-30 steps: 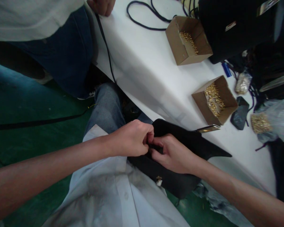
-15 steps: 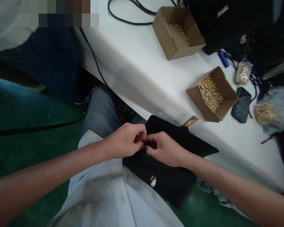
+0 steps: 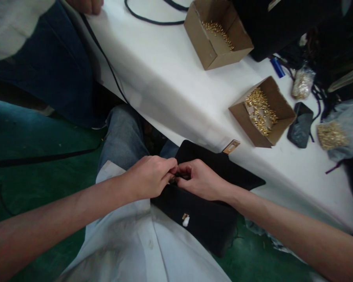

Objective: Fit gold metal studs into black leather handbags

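Both the left hand [image 3: 148, 178] and right hand [image 3: 198, 180] pinch closed on a small fitting at the top edge of the black bag [image 3: 206, 219] resting in the lap below the surface [image 3: 170, 78]; it looks soft, light and floppy, best gripped along its stiffer rim.

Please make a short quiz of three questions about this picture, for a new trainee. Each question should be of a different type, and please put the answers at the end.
1. True or false: both hands, the left hand and the right hand, meet at the top edge of the black bag on the lap.
2. How many open cardboard boxes with gold parts stand on the white table?
3. The near box lies: A) on the floor, B) on the table close to the bag's gold clasp, C) inside the bag.

Key: 1 true; 2 two, the near box and the far box; 3 B.
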The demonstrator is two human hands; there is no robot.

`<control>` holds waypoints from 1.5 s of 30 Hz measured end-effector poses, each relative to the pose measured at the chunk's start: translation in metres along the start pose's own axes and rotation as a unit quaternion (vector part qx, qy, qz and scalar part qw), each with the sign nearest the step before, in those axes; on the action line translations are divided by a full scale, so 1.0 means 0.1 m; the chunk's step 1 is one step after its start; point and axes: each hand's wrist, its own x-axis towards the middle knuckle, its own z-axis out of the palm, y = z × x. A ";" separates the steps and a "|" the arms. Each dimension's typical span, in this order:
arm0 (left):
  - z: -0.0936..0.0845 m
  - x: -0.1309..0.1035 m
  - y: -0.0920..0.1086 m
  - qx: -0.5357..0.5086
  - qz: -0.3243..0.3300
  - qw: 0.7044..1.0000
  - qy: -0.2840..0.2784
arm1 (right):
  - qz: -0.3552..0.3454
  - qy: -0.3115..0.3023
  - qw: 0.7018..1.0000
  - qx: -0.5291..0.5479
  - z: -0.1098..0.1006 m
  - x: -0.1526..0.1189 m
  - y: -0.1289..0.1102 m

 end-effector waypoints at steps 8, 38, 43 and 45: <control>-0.09 0.04 0.06 -0.002 -0.015 0.997 -0.081 | -0.008 -0.024 1.000 -0.017 -0.01 0.00 -0.02; -0.05 -0.04 0.24 0.116 -0.006 0.991 -0.068 | -0.002 -0.006 1.000 0.023 0.06 -0.04 -0.01; -0.09 -0.04 0.24 0.115 -0.011 0.992 -0.054 | -0.004 -0.020 0.999 0.051 0.08 -0.05 -0.03; -0.09 -0.05 0.24 0.110 -0.007 0.993 -0.044 | -0.002 -0.015 0.998 0.056 0.09 -0.05 -0.04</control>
